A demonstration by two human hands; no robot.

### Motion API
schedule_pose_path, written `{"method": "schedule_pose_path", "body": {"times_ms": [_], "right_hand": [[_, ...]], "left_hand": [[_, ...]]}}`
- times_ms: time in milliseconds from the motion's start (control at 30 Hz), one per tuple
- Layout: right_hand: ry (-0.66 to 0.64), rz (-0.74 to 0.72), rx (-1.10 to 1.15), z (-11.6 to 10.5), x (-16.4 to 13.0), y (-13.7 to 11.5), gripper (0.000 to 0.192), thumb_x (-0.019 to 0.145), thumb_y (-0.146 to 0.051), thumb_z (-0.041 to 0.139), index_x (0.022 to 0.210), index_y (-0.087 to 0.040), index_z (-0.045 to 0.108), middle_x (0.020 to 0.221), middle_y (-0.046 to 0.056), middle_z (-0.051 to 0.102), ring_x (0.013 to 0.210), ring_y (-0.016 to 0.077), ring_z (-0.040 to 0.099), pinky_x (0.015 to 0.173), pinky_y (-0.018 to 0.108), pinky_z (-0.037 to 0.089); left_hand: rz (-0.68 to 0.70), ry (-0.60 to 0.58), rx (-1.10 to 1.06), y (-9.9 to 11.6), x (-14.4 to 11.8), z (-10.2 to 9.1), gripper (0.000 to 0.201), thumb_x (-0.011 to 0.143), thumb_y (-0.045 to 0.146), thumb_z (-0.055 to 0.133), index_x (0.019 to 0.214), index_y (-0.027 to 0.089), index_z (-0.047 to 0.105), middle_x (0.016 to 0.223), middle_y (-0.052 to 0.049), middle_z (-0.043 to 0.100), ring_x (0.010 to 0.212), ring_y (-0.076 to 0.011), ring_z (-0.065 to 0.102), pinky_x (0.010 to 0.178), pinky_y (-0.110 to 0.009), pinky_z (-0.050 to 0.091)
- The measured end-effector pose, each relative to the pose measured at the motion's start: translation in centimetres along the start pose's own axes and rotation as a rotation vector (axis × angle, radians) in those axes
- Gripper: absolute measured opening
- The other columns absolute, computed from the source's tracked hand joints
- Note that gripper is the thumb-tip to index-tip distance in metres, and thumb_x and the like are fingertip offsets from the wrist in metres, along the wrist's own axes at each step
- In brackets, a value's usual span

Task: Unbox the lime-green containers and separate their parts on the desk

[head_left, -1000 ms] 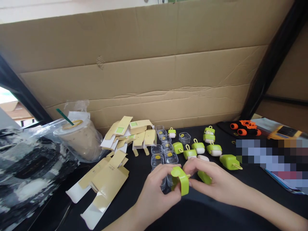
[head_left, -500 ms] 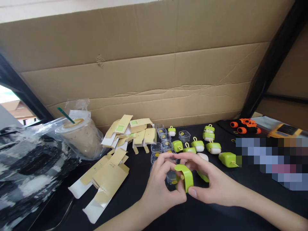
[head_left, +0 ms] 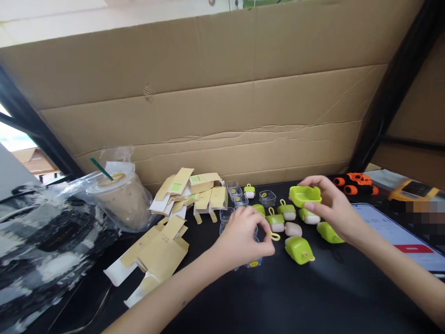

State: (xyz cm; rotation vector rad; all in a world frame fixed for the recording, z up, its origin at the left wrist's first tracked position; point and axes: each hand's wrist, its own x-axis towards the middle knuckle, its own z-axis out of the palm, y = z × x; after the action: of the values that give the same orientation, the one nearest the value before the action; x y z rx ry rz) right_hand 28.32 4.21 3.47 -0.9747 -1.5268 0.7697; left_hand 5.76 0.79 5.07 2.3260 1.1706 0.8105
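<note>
Your left fingers (head_left: pixel 268 248) pinch a loop (head_left: pixel 278 238); your right fingers (head_left: pixel 315 208) grip a cap (head_left: pixel 301 202), hollow upward. You seem mid-assembly; joining them likely calls for closer hands.

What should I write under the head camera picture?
Left hand pinches a yellow loop; right hand holds a hollow green piece.
</note>
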Motion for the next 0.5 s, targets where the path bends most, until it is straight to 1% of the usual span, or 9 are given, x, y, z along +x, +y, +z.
{"method": "schedule_pose_path", "body": {"times_ms": [67, 100, 167, 233, 300, 367, 433, 500], "right_hand": [[0.047, 0.015, 0.013, -0.4, 0.4, 0.3, 0.032, 0.070, -0.043, 0.068, 0.088, -0.027, 0.046, 0.099, 0.003, 0.055, 0.086, 0.0234, 0.057, 0.077, 0.037, 0.049], [0.042, 0.025, -0.002, -0.5, 0.5, 0.4, 0.030, 0.071, -0.045, 0.067, 0.084, -0.027, 0.047, 0.099, 0.004, 0.056, 0.087, 0.0234, 0.058, 0.078, 0.037, 0.048], [0.005, 0.035, -0.075, -0.6, 0.8, 0.6, 0.030, 0.074, -0.050, 0.065, 0.079, -0.025, 0.049, 0.094, 0.005, 0.059, 0.086, 0.0231, 0.058, 0.075, 0.036, 0.049], [-0.050, -0.015, -0.212, -0.7, 1.4, 0.8, 0.034, 0.074, -0.055, 0.064, 0.077, -0.023, 0.050, 0.088, 0.005, 0.060, 0.083, 0.0222, 0.059, 0.073, 0.034, 0.049], [-0.138, -0.090, -0.419, -0.9, 2.5, 1.2, 0.036, 0.076, -0.057, 0.060, 0.077, -0.022, 0.050, 0.086, 0.005, 0.062, 0.082, 0.0208, 0.061, 0.075, 0.033, 0.049], [-0.216, -0.127, -0.609, -1.3, 4.1, 2.0, 0.034, 0.080, -0.053, 0.057, 0.077, -0.020, 0.050, 0.088, 0.005, 0.063, 0.081, 0.0192, 0.062, 0.077, 0.032, 0.049], [-0.273, -0.112, -0.731, -1.7, 6.0, 2.9, 0.028, 0.083, -0.046, 0.057, 0.079, -0.019, 0.053, 0.086, 0.005, 0.065, 0.079, 0.0177, 0.062, 0.076, 0.031, 0.050], [-0.314, -0.087, -0.832, -2.0, 7.9, 3.9, 0.023, 0.084, -0.039, 0.059, 0.084, -0.016, 0.057, 0.086, 0.004, 0.065, 0.080, 0.0174, 0.062, 0.076, 0.032, 0.051]], "left_hand": [[0.068, -0.127, 0.135, -0.3, 1.1, 1.1, 0.012, 0.056, 0.012, 0.068, 0.058, 0.020, 0.059, 0.073, -0.003, 0.054, 0.088, -0.0284, 0.051, 0.084, -0.044, 0.041], [0.106, -0.159, 0.181, -0.5, 1.6, 1.6, 0.016, 0.053, 0.010, 0.071, 0.052, 0.020, 0.058, 0.068, -0.003, 0.053, 0.085, -0.0289, 0.051, 0.084, -0.045, 0.041], [0.163, -0.159, 0.228, -1.0, 2.1, 2.7, 0.025, 0.048, 0.005, 0.072, 0.042, 0.020, 0.053, 0.059, -0.002, 0.049, 0.081, -0.0290, 0.052, 0.087, -0.047, 0.040], [0.184, -0.116, 0.235, -1.2, 2.4, 3.3, 0.027, 0.048, 0.001, 0.070, 0.039, 0.020, 0.052, 0.057, -0.002, 0.048, 0.080, -0.0286, 0.053, 0.092, -0.050, 0.037], [0.192, -0.083, 0.236, -1.3, 2.4, 3.5, 0.024, 0.052, 0.000, 0.067, 0.044, 0.021, 0.058, 0.059, -0.003, 0.050, 0.082, -0.0287, 0.053, 0.095, -0.052, 0.034], [0.199, -0.061, 0.238, -1.2, 2.1, 3.2, 0.020, 0.056, 0.001, 0.066, 0.053, 0.021, 0.065, 0.063, -0.004, 0.054, 0.083, -0.0291, 0.054, 0.096, -0.053, 0.034], [0.196, -0.041, 0.229, -0.9, 1.5, 2.8, 0.017, 0.060, 0.007, 0.067, 0.066, 0.022, 0.071, 0.068, -0.005, 0.058, 0.084, -0.0293, 0.055, 0.098, -0.054, 0.033], [0.175, -0.033, 0.205, -0.5, 0.6, 2.2, 0.014, 0.066, 0.014, 0.067, 0.076, 0.022, 0.072, 0.074, -0.005, 0.061, 0.087, -0.0285, 0.056, 0.100, -0.055, 0.032]]}}
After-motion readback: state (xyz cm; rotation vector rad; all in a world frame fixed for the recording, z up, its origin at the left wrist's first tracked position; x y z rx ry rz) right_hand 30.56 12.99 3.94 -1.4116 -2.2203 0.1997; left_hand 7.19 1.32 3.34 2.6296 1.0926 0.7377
